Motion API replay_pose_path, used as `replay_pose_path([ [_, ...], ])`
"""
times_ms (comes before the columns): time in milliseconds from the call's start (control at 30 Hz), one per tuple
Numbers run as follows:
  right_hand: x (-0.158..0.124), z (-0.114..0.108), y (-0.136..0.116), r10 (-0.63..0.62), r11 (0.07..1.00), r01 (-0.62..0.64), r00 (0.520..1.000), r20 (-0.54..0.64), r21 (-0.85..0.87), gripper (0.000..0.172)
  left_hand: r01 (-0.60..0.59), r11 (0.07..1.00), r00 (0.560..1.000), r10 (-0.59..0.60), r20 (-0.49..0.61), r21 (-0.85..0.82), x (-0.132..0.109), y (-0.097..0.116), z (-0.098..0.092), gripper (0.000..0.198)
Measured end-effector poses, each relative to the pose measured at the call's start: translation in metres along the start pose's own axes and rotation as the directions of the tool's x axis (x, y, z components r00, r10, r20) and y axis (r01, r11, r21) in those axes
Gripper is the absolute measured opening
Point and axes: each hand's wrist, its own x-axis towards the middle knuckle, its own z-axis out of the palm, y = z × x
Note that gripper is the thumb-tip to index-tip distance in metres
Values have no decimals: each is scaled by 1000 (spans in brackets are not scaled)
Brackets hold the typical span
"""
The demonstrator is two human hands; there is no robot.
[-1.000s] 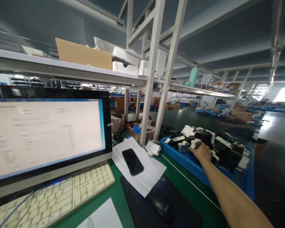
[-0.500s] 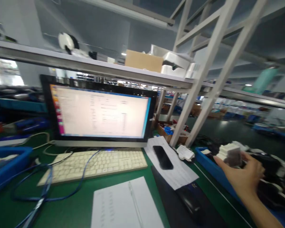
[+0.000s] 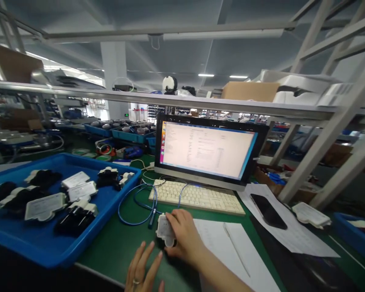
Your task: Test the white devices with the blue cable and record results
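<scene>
My right hand [image 3: 184,235] grips a small device with a pale, labelled cover [image 3: 166,230] between thumb and fingers, low over the green tabletop [image 3: 109,255]. Its underside is hidden. Just left of it my left hand [image 3: 142,269] shows its fingers apart, with nothing in them; a ring sits on one finger. Beside the device lies a blue cable [image 3: 136,223] in loops. At the left, a blue tray [image 3: 109,221] carries several similar black-and-white devices [image 3: 76,217].
A monitor [image 3: 207,152] stands behind a cream keyboard [image 3: 197,199]. To the right are a paper sheet with a pen [image 3: 235,247], a phone [image 3: 268,211], a white device [image 3: 312,215] and another blue bin [image 3: 353,231]. A shelf [image 3: 200,104] crosses above.
The view has swung left. My right hand has carried the device from the right-hand bin to the desk before the keyboard. My left hand has come into view.
</scene>
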Motion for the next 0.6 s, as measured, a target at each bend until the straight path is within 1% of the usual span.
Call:
replay_pose_path([
  [33,4,5,-3,9,1000,-9,1000,16,-18,77,8,1000,1000,-8,6,2,2,-2,-5,52],
  [100,5,6,-5,34,999,-32,998,50,-42,85,10,1000,999,-10,33,6,9,-6,-14,49],
  [167,0,-3,-5,56,998,-53,996,76,-34,102,-1,1000,997,1,72,3,19,-10,-21,48],
  [200,-6,-9,-3,68,998,-66,995,67,-21,109,-12,1000,996,12,94,0,25,-11,-23,49],
  [233,-13,-15,-1,87,996,-86,996,36,-7,111,-27,1000,993,27,117,-3,31,-11,-23,49],
  [267,-21,-21,3,113,994,-113,994,-13,6,106,-44,999,988,44,146,-4,37,-11,-22,50],
  [333,-38,-32,14,181,983,-178,974,-135,35,81,-87,996,974,84,210,4,51,-11,-18,51],
  [400,-56,-42,29,272,962,-257,931,-241,93,59,-115,993,959,109,260,9,63,-10,-11,51],
  [433,-63,-47,37,329,944,-301,901,-282,137,54,-121,993,955,116,274,1,69,-10,-8,49],
  [467,-70,-52,45,392,919,-348,864,-316,187,52,-127,992,952,127,277,-18,73,-10,-5,46],
  [533,-80,-63,62,522,851,-439,772,-363,288,52,-130,989,950,146,276,-77,80,-12,-1,38],
  [600,-89,-75,81,620,781,-488,675,-400,389,55,-123,981,947,161,278,-146,84,-16,2,34],
])
